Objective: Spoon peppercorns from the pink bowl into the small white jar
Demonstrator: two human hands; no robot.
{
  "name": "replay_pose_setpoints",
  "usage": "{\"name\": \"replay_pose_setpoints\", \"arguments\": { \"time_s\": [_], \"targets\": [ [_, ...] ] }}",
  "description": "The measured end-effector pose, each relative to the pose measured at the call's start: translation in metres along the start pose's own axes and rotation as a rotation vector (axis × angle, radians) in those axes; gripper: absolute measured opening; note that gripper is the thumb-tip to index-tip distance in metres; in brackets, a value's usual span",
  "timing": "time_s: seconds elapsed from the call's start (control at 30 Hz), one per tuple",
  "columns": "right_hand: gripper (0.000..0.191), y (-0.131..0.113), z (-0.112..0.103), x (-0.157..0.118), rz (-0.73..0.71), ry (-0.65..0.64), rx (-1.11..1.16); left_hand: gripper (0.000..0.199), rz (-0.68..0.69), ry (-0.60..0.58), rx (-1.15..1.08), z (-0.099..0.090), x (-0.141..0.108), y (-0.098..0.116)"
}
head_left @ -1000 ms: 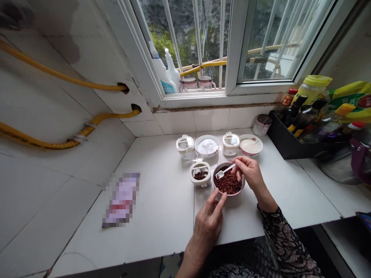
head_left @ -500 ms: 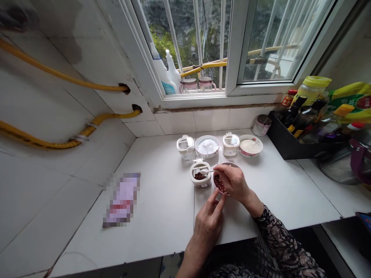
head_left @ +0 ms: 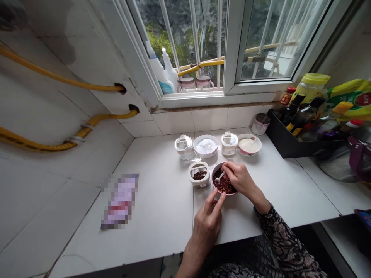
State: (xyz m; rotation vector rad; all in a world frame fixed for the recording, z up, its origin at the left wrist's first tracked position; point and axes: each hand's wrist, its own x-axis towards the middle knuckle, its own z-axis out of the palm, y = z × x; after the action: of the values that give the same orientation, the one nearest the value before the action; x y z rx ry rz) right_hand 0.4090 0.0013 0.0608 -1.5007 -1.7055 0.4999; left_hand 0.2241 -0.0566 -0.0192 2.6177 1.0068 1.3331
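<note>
Between the fingertips of my right hand (head_left: 236, 177) is a small white spoon (head_left: 220, 177), its bowl end down at dark reddish-brown dried flakes or peppercorns (head_left: 224, 187). They fill a pinkish bowl (head_left: 213, 185) on the counter. My left hand (head_left: 208, 220) lies at the bowl's near side, two outstretched fingers apart and touching its rim; its other fingers are partly hidden. Just left of the bowl stands a white-rimmed seasoning jar (head_left: 199, 183), its clear lid (head_left: 196, 153) raised, with some of the same dark pieces inside.
Behind are two lidded jars, left (head_left: 183, 144) and right (head_left: 229, 143), a bowl of white grains (head_left: 206, 144) and a bowl of off-white powder (head_left: 249, 145). A black bottle rack (head_left: 286, 144) stands right. A blurred packet (head_left: 120, 202) lies left on the white counter (head_left: 162, 216).
My right hand has drawn the spoon from over the open jar back right, into the bowl of dark pieces. My left hand stays at the bowl's rim.
</note>
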Motion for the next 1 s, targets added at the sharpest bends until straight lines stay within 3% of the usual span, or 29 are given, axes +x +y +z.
{"name": "replay_pose_setpoints", "arguments": {
  "time_s": [0.3,0.6,0.83,1.0],
  "targets": [
    [0.020,0.005,-0.010,0.003,0.156,0.115,0.190,0.067,-0.011,-0.021,-0.002,-0.001,0.000,0.000],
    [0.019,0.008,-0.008,0.002,0.114,0.158,0.111,0.066,-0.015,-0.022,0.000,-0.001,0.001,0.001],
    [0.021,0.007,-0.010,0.003,0.140,0.141,0.174,0.065,-0.016,-0.018,-0.012,-0.001,0.001,0.001],
    [0.021,0.007,-0.008,0.001,0.101,0.098,0.079,0.067,-0.015,-0.019,-0.010,-0.002,0.001,0.001]
  ]
}}
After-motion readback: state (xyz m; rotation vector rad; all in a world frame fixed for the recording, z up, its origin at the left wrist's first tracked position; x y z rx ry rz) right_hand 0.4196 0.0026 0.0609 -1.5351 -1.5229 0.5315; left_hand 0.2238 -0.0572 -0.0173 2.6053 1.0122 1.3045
